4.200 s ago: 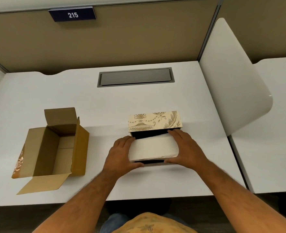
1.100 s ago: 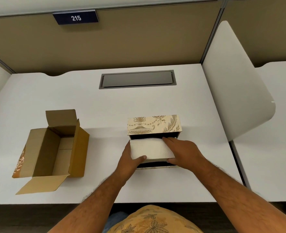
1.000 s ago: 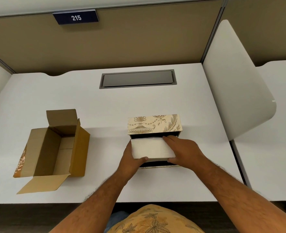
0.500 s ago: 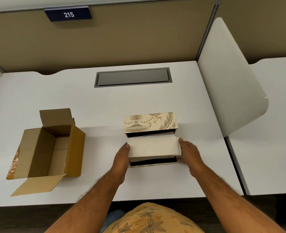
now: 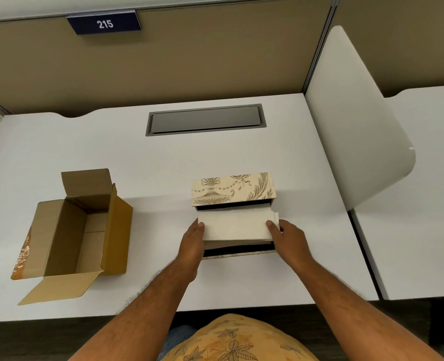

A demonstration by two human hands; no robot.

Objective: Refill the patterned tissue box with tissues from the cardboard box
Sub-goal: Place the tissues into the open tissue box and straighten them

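Both hands, left hand (image 5: 192, 238) and right hand (image 5: 287, 237), clasp the white tissue stack (image 5: 235, 225) half-seated in the open gold-patterned tissue box (image 5: 232, 188), right of the emptied brown cardboard box (image 5: 72, 230), leaving only closing.

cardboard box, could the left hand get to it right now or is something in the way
Probably yes. The cardboard box sits open to the left of the left hand with only bare desk between, though that hand is holding the tissue stack.
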